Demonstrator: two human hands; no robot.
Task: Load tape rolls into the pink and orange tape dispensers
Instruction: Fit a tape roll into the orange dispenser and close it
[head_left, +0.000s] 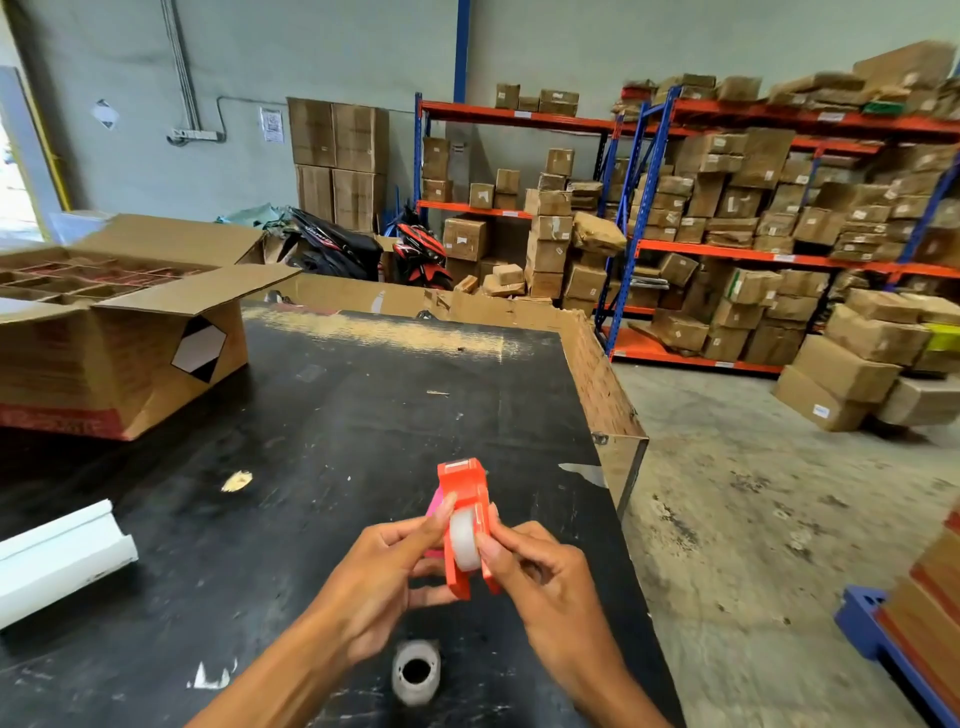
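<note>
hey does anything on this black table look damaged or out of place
Yes. The black table is scuffed bare along its far edge, with a chip by a white rail. A spare tape roll lies loose near the front edge.

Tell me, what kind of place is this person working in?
Most likely a warehouse or stockroom: steel racks crammed with cardboard parcels, more boxes stacked on the bare concrete floor, and a black packing table holding an open carton.
</note>
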